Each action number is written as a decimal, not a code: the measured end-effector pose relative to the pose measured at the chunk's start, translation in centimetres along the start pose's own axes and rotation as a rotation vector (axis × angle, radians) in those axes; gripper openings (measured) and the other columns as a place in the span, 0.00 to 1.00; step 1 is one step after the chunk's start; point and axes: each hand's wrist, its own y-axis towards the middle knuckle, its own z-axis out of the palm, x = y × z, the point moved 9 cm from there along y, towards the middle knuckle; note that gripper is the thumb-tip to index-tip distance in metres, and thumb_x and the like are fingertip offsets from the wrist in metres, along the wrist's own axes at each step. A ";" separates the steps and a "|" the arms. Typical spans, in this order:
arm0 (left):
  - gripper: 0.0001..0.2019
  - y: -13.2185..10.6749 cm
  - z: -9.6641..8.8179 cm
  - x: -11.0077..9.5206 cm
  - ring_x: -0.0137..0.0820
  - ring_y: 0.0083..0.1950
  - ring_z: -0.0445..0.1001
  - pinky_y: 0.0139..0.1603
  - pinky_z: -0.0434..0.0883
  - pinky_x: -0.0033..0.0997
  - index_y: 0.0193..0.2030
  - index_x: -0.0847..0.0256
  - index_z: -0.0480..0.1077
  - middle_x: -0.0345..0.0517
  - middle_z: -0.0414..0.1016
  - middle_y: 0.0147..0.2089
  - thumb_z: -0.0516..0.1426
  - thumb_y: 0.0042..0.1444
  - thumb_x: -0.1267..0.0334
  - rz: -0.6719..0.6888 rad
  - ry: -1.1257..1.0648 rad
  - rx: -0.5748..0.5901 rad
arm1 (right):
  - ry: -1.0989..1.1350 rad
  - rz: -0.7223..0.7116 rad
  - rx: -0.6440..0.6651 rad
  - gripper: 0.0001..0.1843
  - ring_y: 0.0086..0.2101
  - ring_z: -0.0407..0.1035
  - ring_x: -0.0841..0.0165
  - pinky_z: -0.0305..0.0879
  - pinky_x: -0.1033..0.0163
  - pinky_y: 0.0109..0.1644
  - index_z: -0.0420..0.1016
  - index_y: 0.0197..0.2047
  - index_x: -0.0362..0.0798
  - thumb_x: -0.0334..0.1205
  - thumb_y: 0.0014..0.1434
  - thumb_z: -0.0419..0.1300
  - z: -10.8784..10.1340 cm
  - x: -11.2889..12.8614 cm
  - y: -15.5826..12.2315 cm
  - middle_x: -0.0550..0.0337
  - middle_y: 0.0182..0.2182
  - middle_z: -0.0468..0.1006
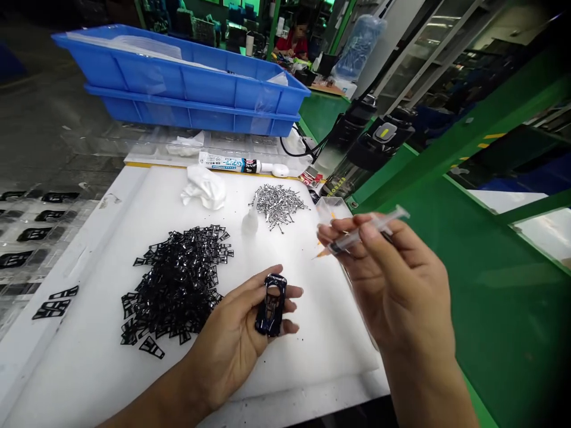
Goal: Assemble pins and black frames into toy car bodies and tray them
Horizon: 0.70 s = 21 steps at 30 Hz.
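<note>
My left hand [236,339] lies palm up over the white board [89,356] and holds a small dark-blue toy car body [271,306] on its fingertips, underside up. My right hand [392,279] pinches a clear syringe [363,233] with an orange tip, which points left, a little above and to the right of the car body. A heap of black plastic window pieces [176,282] lies just left of my left hand. A pile of small metal pins [277,205] sits farther back.
Two stacked blue crates [178,89] stand at the back. In front of them lie a white glue tube [236,164] and a crumpled white cloth [205,187]. A clear small tray [333,208] sits at the board's right edge. Green flooring lies to the right. A person sits far behind.
</note>
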 end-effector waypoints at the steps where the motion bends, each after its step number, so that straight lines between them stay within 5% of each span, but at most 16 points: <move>1: 0.20 0.0 0.1 0.1 0.36 0.48 0.78 0.50 0.76 0.38 0.64 0.68 0.62 0.64 0.77 0.53 0.53 0.66 0.70 -0.010 -0.036 0.014 | 0.125 0.045 0.030 0.06 0.37 0.74 0.70 0.75 0.57 0.48 0.76 0.43 0.50 0.38 0.62 0.62 1.1 0.4 0.0 0.61 0.36 0.74; 3: 0.22 0.0 0.4 0.1 0.41 0.58 0.75 0.60 0.71 0.45 0.66 0.63 0.61 0.61 0.74 0.58 0.54 0.66 0.70 -0.011 -0.089 0.065 | 0.322 0.183 0.142 0.09 0.27 0.64 0.74 0.71 0.65 0.36 0.74 0.42 0.47 0.43 0.62 0.60 3.9 0.6 -0.1 0.64 0.28 0.64; 6: 0.20 -0.1 0.9 0.0 0.43 0.61 0.73 0.63 0.69 0.52 0.64 0.58 0.62 0.55 0.72 0.61 0.54 0.66 0.70 -0.001 -0.129 0.144 | 0.448 0.310 0.250 0.20 0.20 0.50 0.75 0.57 0.67 0.25 0.68 0.36 0.48 0.58 0.62 0.55 6.6 -0.2 -0.5 0.68 0.20 0.53; 10: 0.16 0.0 0.9 0.3 0.40 0.54 0.78 0.56 0.75 0.55 0.59 0.57 0.66 0.51 0.74 0.56 0.55 0.66 0.71 -0.019 -0.139 0.169 | 0.511 0.351 0.137 0.16 0.16 0.38 0.74 0.46 0.67 0.19 0.61 0.32 0.52 0.54 0.63 0.48 5.6 -2.8 -0.7 0.71 0.14 0.45; 15: 0.17 0.2 0.6 0.5 0.35 0.47 0.80 0.51 0.79 0.49 0.60 0.58 0.66 0.53 0.73 0.57 0.56 0.65 0.71 -0.038 -0.128 0.118 | 0.467 0.358 0.016 0.14 0.14 0.38 0.74 0.47 0.67 0.17 0.59 0.28 0.51 0.50 0.60 0.45 4.4 -4.3 -1.1 0.70 0.13 0.44; 21: 0.19 0.0 0.5 0.4 0.42 0.54 0.78 0.54 0.77 0.51 0.63 0.60 0.63 0.58 0.71 0.61 0.54 0.66 0.71 -0.036 -0.087 0.109 | 0.369 0.303 0.003 0.19 0.13 0.40 0.73 0.50 0.66 0.15 0.59 0.25 0.51 0.48 0.61 0.38 5.0 -3.8 -1.3 0.68 0.12 0.45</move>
